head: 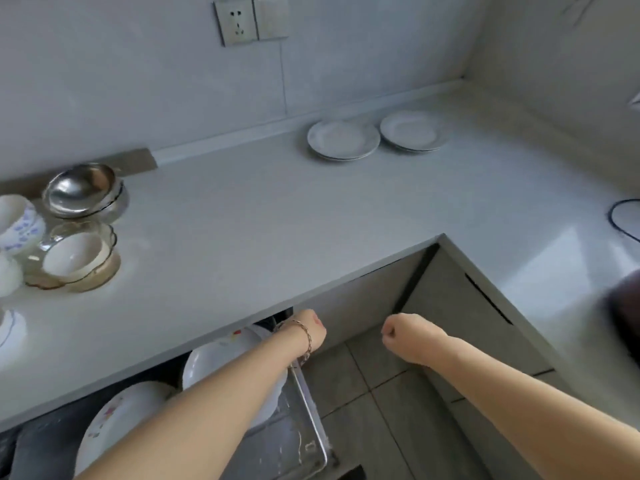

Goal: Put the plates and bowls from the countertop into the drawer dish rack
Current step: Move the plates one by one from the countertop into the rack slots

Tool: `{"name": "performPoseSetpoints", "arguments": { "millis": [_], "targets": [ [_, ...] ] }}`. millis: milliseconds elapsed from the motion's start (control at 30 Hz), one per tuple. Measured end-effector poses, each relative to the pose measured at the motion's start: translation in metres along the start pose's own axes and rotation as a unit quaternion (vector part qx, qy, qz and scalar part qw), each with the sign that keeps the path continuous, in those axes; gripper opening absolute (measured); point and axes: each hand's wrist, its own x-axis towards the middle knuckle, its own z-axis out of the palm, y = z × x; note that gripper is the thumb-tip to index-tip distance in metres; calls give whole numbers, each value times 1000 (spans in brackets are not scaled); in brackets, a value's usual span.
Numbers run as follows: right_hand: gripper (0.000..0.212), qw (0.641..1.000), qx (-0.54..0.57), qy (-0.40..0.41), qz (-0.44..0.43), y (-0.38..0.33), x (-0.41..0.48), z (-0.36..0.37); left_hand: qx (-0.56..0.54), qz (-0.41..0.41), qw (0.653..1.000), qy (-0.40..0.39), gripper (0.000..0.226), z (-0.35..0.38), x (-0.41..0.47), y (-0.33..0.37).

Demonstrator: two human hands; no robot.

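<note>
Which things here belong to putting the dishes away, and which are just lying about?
Part of the job: plates by the wall, steel bowls, glass bowl, patterned bowl, drawer rack.
Just there: wall socket, switch, dark blurred thing at the right edge.

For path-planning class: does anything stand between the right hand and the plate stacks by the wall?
Only the countertop edge: the right hand is below it. The surface up to the plate stacks is bare.
</note>
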Motion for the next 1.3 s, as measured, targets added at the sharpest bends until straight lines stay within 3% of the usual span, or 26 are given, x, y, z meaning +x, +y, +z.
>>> {"name": "performPoseSetpoints", "arguments": {
  "millis": [200, 400, 533, 767, 933, 1067, 1200, 1300],
  "targets": [
    [38, 1000, -13, 11, -5, 89, 7, -98, -45, 31, 997, 46, 18, 11, 8, 125],
    [37, 997, -40, 59, -20, 114, 25, -183, -126, 74, 980, 132, 23, -21, 32, 200],
    [35, 996, -20, 78, -30, 111, 48, -223, -147, 70, 975, 151, 26, -46, 61, 225],
    [40, 996, -37, 49, -59, 84, 133, -271, -82, 52, 986, 139, 19, -105, 147, 245],
    [39, 998, -9, 43, -35, 56, 227, -306, -104, -22, 991, 77, 17, -162, 230, 252],
    [45, 999, 29, 26, 3, 29, 311, -327, -181, -83, 976, 90, 11, -205, 310, 251],
    [55, 994, 100, 33, 36, 4, 387, -335, -182, -123, 967, 130, 66, -237, 377, 245],
    [53, 968, 238, 47, 68, -9, 437, -335, -272, -130, 947, 114, 67, -248, 413, 240]
  ]
}}
